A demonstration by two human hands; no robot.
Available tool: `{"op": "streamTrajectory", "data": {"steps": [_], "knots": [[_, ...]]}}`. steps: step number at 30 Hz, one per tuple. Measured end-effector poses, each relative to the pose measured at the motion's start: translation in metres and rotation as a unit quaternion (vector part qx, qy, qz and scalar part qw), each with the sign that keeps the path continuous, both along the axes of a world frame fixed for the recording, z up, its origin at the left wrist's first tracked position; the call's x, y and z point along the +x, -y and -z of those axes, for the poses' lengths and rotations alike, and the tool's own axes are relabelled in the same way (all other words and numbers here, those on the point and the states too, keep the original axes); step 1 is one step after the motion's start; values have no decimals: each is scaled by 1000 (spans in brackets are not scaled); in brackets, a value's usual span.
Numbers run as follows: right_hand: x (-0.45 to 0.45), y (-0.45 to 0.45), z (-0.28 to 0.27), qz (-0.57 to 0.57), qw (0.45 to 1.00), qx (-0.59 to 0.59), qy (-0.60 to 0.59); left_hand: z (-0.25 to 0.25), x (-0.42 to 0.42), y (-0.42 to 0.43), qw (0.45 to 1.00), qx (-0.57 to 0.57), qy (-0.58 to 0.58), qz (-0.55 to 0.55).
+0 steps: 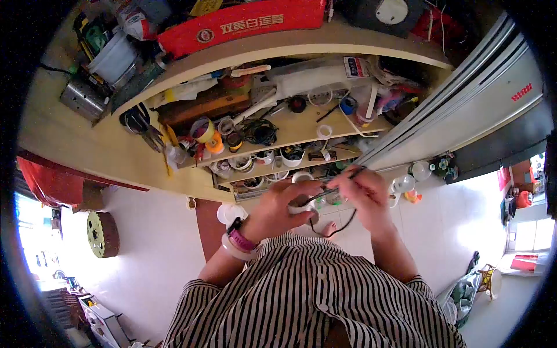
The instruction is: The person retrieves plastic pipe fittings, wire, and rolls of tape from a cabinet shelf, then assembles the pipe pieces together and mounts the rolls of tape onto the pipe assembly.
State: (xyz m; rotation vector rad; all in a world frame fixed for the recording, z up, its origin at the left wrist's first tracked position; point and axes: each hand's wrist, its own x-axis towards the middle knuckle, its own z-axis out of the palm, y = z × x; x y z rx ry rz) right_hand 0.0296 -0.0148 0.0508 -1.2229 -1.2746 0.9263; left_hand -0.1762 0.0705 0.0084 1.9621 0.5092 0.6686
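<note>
A thin black cord (351,219) runs between my two hands and hangs below them in a loose loop. My left hand (278,211), with a watch and a pink band at the wrist, curls its fingers round one part of it. The fingers of my right hand (366,197) pinch another part, near a dark end that sticks up past the fingertips. Both hands are in front of the lower shelves of an open cabinet, just above my striped shirt (313,284). Whatever lies inside the left palm is partly hidden.
The cabinet shelf (290,136) holds a coiled dark cable (259,131), tape rolls, an orange-based jar (214,142) and other clutter. A red box (243,28) lies on top. A white sliding door (464,127) stands at right. Clear jars (403,184) sit on the floor.
</note>
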Motion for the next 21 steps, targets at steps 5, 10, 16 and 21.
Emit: {"op": "streamTrajectory", "data": {"steps": [5, 10, 16, 21], "knots": [[17, 5, -50, 73, 995, 58, -25, -9, -34, -18, 996, 53, -70, 12], [31, -31, -56, 172, 975, 31, 135, -13, -50, -37, 967, -225, -38, 116], [29, -58, -36, 125, 989, -48, 57, -16, -43, -42, 969, -169, -76, 163], [7, -75, -43, 64, 995, -46, 59, -15, -22, -28, 978, -25, -55, 201]]}}
